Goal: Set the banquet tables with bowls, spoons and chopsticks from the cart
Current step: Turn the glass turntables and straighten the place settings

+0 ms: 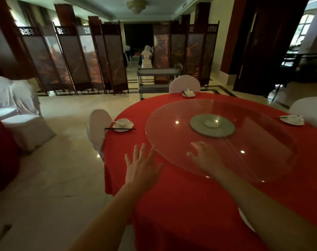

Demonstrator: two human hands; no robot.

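Taking the glass turntable [244, 142] as my marker and reading from the left: a white-covered chair [98, 129] stands at the bench's [172, 205] left edge, and just left of the turntable sits a finished setting [122, 125], with bowl and spoon on a plate and dark chopsticks laid across its near side. My left hand [142, 169] hovers by the turntable's near-left rim, fingers spread flat and holding nothing. My right hand [204, 158] is over the turntable's near edge, fingers loosely splayed and likewise empty; whether it touches the glass I cannot tell. Beyond the turntable's far side lies a second setting [188, 93] in front of another covered chair, and behind that, past the bench, the grey cart [156, 82] waits; I cannot make out what is left on its shelves. To the right of the turntable a third setting [291, 120] is down. I judge the job partly done: three places show as laid, the near side of the red cloth shows none, so more trips to the cart seem needed.
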